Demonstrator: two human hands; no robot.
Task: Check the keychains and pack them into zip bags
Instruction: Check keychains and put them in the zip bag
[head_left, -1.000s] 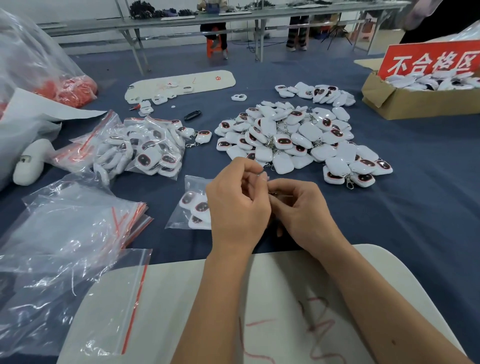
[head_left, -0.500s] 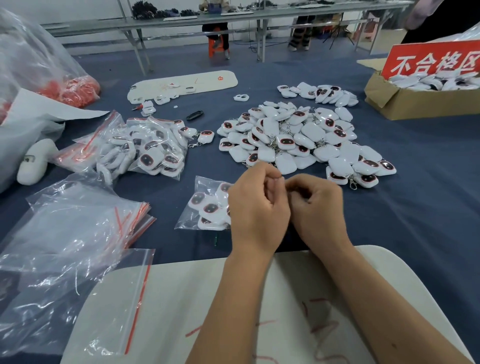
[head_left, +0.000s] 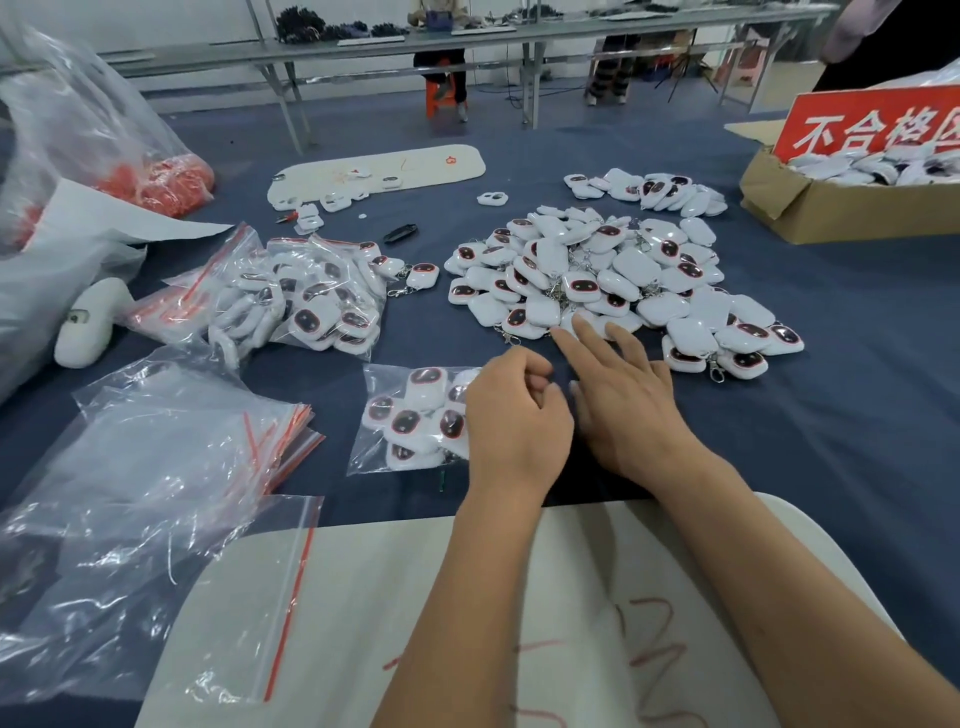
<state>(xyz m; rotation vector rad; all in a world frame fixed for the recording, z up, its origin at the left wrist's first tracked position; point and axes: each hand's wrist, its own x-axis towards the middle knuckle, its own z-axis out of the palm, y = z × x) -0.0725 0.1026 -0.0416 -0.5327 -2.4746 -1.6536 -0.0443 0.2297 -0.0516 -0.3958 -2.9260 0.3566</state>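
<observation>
A dark blue cloth (head_left: 779, 441) covers the table – long metal benches (head_left: 467, 39) stand behind. The right hand (head_left: 623, 395) reaches, fingers spread, to the keychain pile (head_left: 613, 275); the left hand (head_left: 511, 415) sits loosely curled beside a part-filled zip bag (head_left: 410, 415), holding nothing visible

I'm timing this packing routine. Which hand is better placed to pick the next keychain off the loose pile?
Probably the right hand: its straight fingers already reach the near edge of the loose pile. The left hand sits curled farther back, beside the part-filled zip bag.
</observation>
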